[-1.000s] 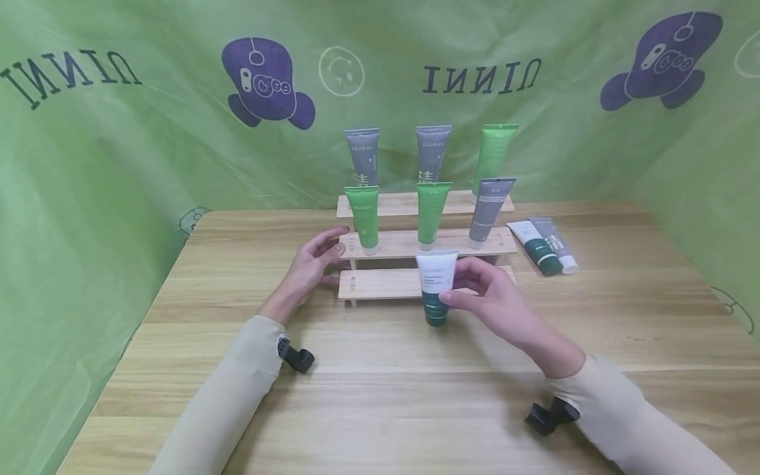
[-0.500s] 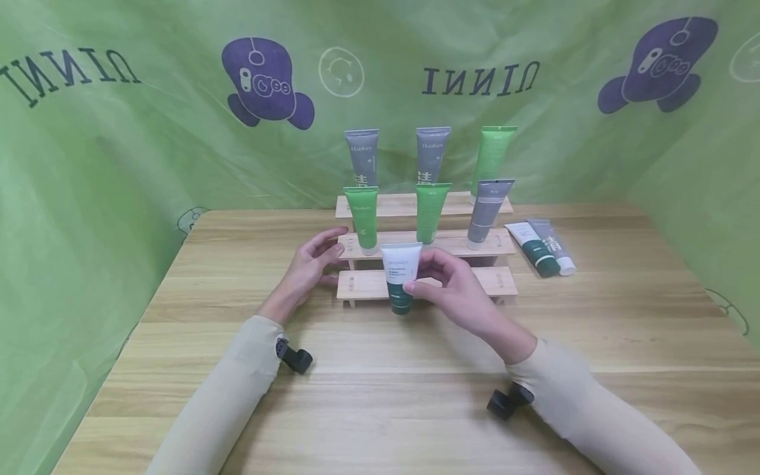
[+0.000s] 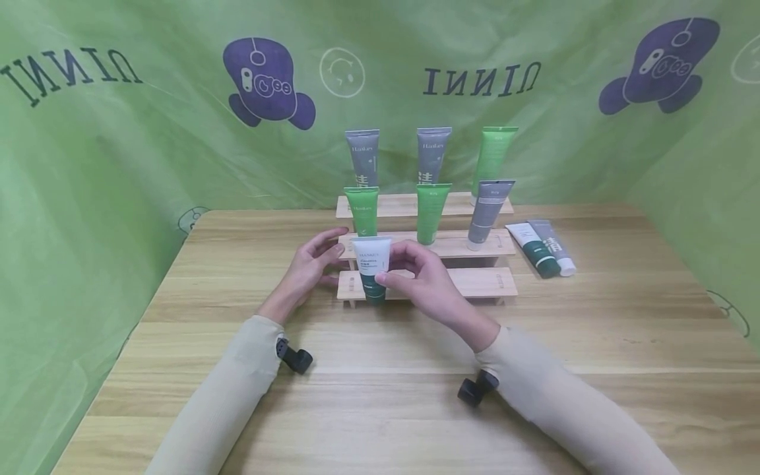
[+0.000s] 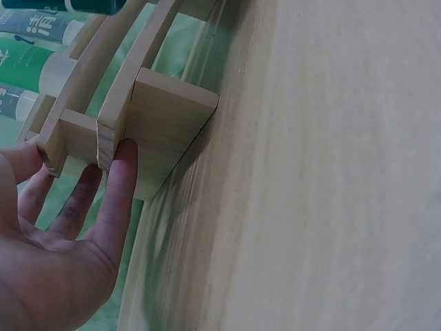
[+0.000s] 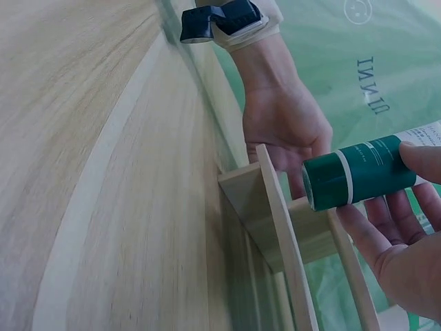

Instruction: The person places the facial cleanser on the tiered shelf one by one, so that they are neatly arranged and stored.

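My right hand (image 3: 424,280) pinches a squeeze tube (image 3: 372,260), white above and dark green below, between thumb and fingers. The tube is upright, cap down, over the left end of the lowest tier of a wooden three-tier display rack (image 3: 469,284). In the right wrist view its dark green cap (image 5: 324,183) appears clear of the plank. My left hand (image 3: 309,264) holds the rack's left end. In the left wrist view the thumb lies on the middle plank's end, and the fingers (image 4: 117,200) reach under and against the planks.
A green tube (image 3: 365,214), another green tube (image 3: 432,214) and a grey tube (image 3: 488,214) stand on the middle tier. Two grey tubes and a green one (image 3: 494,158) occupy the top tier. Right of the rack, a white-and-green tube (image 3: 534,251) lies beside a grey tube (image 3: 555,247).
My right hand has carried the white-and-green tube leftward and slightly back, from in front of the rack's middle to its left end. The left hand has stayed at the rack.
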A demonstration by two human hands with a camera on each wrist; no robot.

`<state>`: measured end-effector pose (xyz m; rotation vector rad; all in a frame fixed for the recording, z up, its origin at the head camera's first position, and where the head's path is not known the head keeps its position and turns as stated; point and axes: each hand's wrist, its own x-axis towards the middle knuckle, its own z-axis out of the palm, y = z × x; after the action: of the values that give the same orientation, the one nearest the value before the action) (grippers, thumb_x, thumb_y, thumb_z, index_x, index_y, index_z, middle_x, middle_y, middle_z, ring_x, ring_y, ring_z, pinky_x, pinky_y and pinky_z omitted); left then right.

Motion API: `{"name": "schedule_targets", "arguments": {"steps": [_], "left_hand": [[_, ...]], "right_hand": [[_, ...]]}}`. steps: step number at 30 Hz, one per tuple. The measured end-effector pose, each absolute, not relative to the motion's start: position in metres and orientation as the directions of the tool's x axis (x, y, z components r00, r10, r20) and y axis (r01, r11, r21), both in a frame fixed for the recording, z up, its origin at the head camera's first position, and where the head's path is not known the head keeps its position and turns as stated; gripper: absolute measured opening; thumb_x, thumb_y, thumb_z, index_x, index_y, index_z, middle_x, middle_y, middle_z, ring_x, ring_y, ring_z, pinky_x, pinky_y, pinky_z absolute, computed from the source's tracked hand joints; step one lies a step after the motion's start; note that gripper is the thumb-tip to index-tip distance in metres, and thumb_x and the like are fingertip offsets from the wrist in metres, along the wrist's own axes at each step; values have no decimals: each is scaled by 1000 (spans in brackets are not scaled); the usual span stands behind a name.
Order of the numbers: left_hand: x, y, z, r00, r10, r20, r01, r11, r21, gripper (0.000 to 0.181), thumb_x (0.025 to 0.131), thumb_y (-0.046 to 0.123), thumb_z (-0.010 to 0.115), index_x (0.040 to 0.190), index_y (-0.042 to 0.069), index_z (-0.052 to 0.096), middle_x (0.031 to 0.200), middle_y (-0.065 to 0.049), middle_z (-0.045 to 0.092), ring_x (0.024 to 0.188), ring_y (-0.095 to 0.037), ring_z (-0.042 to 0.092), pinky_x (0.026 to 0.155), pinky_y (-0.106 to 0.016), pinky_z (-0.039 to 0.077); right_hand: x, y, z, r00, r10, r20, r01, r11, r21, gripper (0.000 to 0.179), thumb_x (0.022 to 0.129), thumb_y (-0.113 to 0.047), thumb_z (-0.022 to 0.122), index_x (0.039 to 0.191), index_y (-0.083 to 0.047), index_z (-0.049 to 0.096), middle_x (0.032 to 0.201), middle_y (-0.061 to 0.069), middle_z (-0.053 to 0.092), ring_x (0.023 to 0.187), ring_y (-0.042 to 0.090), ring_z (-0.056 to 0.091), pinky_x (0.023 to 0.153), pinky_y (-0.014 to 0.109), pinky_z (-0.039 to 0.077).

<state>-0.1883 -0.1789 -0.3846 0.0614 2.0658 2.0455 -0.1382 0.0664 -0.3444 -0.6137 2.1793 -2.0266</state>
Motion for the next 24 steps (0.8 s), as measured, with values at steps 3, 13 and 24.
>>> {"name": "schedule_targets", "arguments": {"steps": [3, 13, 24], "left_hand": [[-188, -179, -384, -971, 195, -138, -138, 13, 990, 46, 103, 17, 57, 148, 19, 49, 145, -9, 53, 114, -39, 60, 80, -48, 62], [-188, -179, -384, -969, 195, -150, -151, 9, 988, 46, 104, 18, 57, 148, 19, 48, 144, -10, 54, 114, -37, 62, 80, -46, 62], [-186, -179, -382, -970, 192, -151, -148, 29, 988, 46, 104, 15, 55, 149, 19, 48, 145, -9, 53, 109, -33, 63, 79, -44, 63]], "right_hand": [[-140, 60, -345, -913, -356, 198, -221, 25, -975, 31, 86, 4, 74, 115, 3, 62, 113, 14, 66, 106, 28, 65, 100, 44, 53], [-146, 49, -353, -920, -330, 213, -238, 37, -971, 31, 87, 3, 75, 115, 1, 62, 114, 13, 67, 104, 27, 65, 95, 39, 55], [-147, 44, -361, -926, -312, 211, -231, 28, -972, 31, 86, 6, 74, 114, 2, 62, 114, 15, 65, 105, 29, 64, 96, 42, 55]]}}
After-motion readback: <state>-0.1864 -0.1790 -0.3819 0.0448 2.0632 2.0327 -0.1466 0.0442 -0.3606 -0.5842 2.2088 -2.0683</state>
